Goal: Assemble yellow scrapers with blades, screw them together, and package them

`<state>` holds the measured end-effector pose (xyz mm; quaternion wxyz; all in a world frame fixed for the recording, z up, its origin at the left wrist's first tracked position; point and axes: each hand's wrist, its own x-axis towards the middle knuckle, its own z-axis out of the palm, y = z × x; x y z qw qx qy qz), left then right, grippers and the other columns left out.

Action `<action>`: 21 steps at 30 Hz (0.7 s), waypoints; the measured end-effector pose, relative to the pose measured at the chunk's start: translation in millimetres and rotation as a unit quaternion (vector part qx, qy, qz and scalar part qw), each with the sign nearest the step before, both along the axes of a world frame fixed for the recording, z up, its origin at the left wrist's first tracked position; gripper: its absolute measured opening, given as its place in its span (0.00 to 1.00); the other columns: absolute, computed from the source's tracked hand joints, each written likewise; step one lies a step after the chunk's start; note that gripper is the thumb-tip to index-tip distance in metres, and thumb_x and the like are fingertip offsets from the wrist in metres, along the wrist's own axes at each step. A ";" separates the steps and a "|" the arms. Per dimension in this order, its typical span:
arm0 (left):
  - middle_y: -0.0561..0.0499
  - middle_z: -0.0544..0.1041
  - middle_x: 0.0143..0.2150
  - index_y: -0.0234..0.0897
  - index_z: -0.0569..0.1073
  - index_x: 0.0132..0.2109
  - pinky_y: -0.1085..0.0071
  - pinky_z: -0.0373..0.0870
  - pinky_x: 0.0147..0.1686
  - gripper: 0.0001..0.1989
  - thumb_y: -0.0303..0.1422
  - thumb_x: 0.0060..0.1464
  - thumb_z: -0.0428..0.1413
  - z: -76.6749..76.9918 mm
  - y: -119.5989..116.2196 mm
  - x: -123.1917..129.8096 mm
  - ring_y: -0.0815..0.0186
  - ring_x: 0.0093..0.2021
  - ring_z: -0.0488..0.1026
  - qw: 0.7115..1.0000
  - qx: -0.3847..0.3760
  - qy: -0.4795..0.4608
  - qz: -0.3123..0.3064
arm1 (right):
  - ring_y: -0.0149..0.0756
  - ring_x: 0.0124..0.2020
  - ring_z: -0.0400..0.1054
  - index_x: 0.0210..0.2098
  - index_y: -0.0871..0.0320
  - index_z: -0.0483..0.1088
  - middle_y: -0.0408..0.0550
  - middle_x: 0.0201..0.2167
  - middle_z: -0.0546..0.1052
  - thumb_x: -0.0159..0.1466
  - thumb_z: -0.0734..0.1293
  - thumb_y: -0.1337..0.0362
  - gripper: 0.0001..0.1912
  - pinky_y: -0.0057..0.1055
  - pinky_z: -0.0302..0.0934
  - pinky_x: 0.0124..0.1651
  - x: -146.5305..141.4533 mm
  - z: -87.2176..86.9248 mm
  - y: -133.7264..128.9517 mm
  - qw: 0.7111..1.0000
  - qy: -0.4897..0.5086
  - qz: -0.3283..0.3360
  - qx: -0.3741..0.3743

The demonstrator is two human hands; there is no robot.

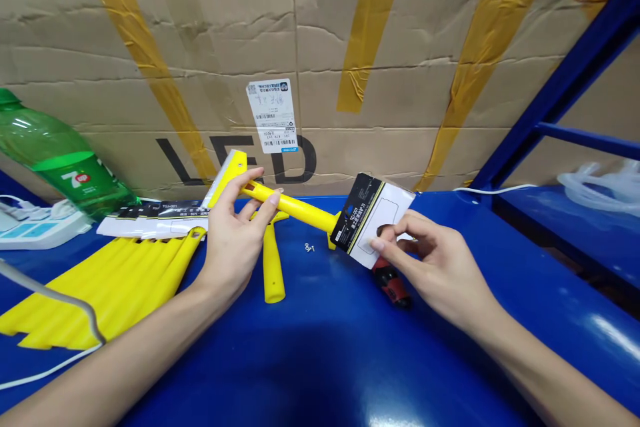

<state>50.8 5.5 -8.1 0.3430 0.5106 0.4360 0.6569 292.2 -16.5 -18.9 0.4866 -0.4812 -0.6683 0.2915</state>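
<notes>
My left hand (237,230) pinches a yellow scraper (305,209) near its head, where a pale metal blade edge shows at the upper left. The scraper's handle slants down to the right. Between thumb and fingers, my right hand (435,260) grips a black and white printed card (374,219) marked TGJ-001. The card overlaps the handle's lower end; I cannot tell whether it is around it or in front. Below the scraper lies a yellow handle (273,273), partly hidden at its top. A few small screws (309,247) rest beside it. A red and black tool (393,283) lies partly behind the card.
Several yellow scrapers (125,280) lie in a row at the left, their heads under printed cards. Behind them are a green bottle (65,160) and a white power strip (45,227). A cable crosses the left side. A large cardboard box (320,33) stands at the back.
</notes>
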 end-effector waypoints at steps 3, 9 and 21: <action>0.46 0.70 0.63 0.41 0.74 0.58 0.72 0.80 0.48 0.27 0.31 0.51 0.68 2.0 0.5 -0.1 0.60 0.52 0.79 1.000 -0.008 -0.014 -0.002 | 0.36 0.29 0.71 0.25 0.57 0.71 0.49 0.32 0.77 0.58 0.75 0.48 0.20 0.31 0.65 0.28 3.1 -1.6 1.1 1.000 0.012 0.007 -0.026; 0.48 0.74 0.60 0.43 0.75 0.57 0.71 0.79 0.51 0.26 0.31 0.50 0.69 1.6 -3.9 6.2 0.59 0.53 0.80 0.996 -0.056 -0.073 -0.020 | 0.32 0.26 0.70 0.28 0.57 0.72 0.46 0.28 0.77 0.60 0.75 0.52 0.16 0.28 0.65 0.27 -2.5 -4.7 2.4 0.994 0.046 0.070 -0.074; 0.41 0.74 0.63 0.37 0.71 0.64 0.67 0.75 0.59 0.27 0.22 0.58 0.61 6.4 -13.1 25.5 0.60 0.60 0.75 0.953 -0.229 -0.181 -0.077 | 0.39 0.43 0.81 0.53 0.51 0.67 0.47 0.48 0.83 0.65 0.71 0.66 0.17 0.32 0.75 0.43 3.6 -12.4 -2.7 0.951 -0.200 0.005 0.234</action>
